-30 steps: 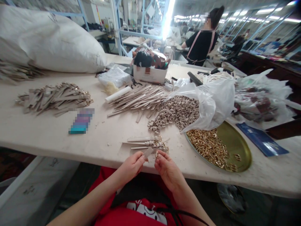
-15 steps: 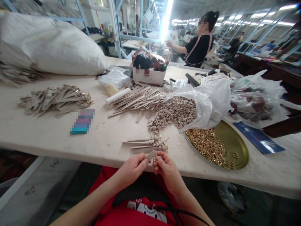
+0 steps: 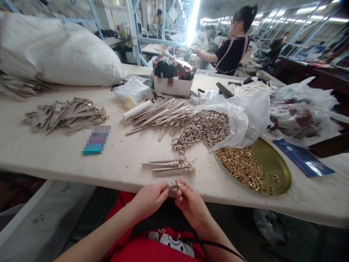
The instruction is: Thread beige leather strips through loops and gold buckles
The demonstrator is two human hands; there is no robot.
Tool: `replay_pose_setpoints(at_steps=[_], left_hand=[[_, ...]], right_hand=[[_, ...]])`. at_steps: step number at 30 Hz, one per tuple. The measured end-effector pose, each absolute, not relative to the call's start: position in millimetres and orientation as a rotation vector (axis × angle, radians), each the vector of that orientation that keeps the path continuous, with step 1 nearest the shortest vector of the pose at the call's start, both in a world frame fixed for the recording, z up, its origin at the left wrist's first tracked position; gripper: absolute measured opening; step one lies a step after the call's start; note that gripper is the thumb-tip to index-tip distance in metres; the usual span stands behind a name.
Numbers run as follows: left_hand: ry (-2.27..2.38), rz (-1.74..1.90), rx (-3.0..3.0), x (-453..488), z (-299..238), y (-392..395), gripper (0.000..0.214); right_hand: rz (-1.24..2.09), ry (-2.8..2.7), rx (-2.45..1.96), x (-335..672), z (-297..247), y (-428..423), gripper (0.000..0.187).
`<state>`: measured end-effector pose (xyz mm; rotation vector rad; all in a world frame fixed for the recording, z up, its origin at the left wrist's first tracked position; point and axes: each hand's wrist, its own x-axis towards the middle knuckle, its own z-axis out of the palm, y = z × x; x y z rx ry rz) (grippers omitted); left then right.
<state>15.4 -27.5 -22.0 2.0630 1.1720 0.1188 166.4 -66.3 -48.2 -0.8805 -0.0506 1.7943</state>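
My left hand [image 3: 154,195] pinches a short beige strap [image 3: 172,186] at the table's front edge. Between the fingertips of my right hand [image 3: 191,203] is a small gold buckle [image 3: 179,185], which meets the strap's end; whether the strap passes through it I cannot tell. Just beyond my hands lie several straps with buckles [image 3: 170,165], side by side. Behind them spreads a heap of beige keeper loops [image 3: 209,127]. Loose gold buckles [image 3: 240,167] fill part of an oval gold tray [image 3: 282,171] to the right.
Plain beige straps [image 3: 163,114] lie in a pile mid-table, and buckled straps [image 3: 68,112] are heaped on the left. A white box [image 3: 173,87], a large white sack [image 3: 60,54] and a plastic bag [image 3: 248,116] stand farther back. Across the table a person [image 3: 231,51] works.
The strap has tilted from pointing up to lying nearly flat, its end now at the buckle. My right hand has shifted slightly, and the view has moved a little.
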Motion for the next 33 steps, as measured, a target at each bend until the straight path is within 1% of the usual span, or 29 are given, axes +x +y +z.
replay_pose_setpoints(at_steps=[5,9,13,16,20,27,31,33], left_hand=[[1.198,0.138,1.997,19.3,-19.7,-27.0,0.029],[1.165,0.165,2.008,19.8,-14.3,-29.1,0.024],[1.105,0.291,1.691,23.1,-14.3,-33.4,0.018],[1.025,0.384,1.419,25.8,-20.0,-37.0,0.007],[1.029,0.403,1.286,27.9,-28.8,-40.5,0.003],[1.050,0.364,1.208,28.6,-36.0,-39.9,0.011],[1.037,0.325,1.233,25.3,-33.4,-39.1,0.016],[1.065,0.318,1.280,24.1,-31.6,-39.8,0.019]], right_hand=[[1.796,-0.057,-0.813,162.0,-39.9,-71.8,0.021],[1.862,-0.127,-0.842,155.6,-38.4,-75.9,0.019],[1.830,-0.241,-0.915,150.1,-40.8,-78.2,0.018],[1.750,-0.326,-1.000,147.6,-42.1,-78.7,0.015],[1.661,-0.415,-1.114,144.3,-44.5,-79.8,0.014],[1.631,-0.494,-1.167,141.5,-49.2,-82.8,0.019],[1.716,-0.362,-1.073,142.9,-49.8,-80.8,0.011],[1.743,-0.305,-1.035,143.6,-49.1,-79.3,0.011]])
